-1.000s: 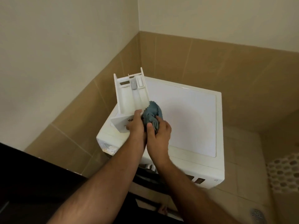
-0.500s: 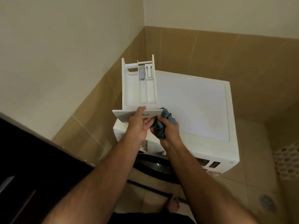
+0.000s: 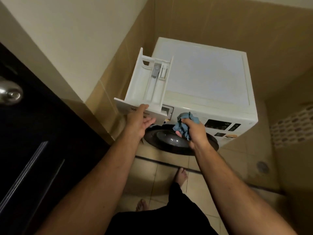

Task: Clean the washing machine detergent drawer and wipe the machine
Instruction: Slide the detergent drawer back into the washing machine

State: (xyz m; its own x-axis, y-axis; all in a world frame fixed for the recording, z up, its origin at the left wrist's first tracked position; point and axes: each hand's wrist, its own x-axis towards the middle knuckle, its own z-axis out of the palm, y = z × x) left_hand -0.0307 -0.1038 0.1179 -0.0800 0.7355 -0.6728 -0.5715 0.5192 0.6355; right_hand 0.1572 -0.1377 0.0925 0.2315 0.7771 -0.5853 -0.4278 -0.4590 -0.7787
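Now left hand (image 3: pixel 138 122) grips detergent drawer (image 3: pixel 149 85); right hand (image 3: pixel 194 131) clutches cloth (image 3: pixel 183 127)

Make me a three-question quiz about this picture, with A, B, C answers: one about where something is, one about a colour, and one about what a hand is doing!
1. Where is the white plastic detergent drawer?
A. Out of the white front-loading washing machine, held up at its front left corner
B. On the floor
C. Lying flat on the machine's lid

2. What colour is the crumpled cloth?
A. Red
B. Blue
C. Yellow

3. What is the right hand doing?
A. Hanging idle
B. Pressing a button
C. Gripping the cloth

Answers:
1. A, the left hand grips the drawer's front panel, with the open slot showing beside it.
2. B, it is plainly blue against the dark round door.
3. C, its fingers curl round the cloth.
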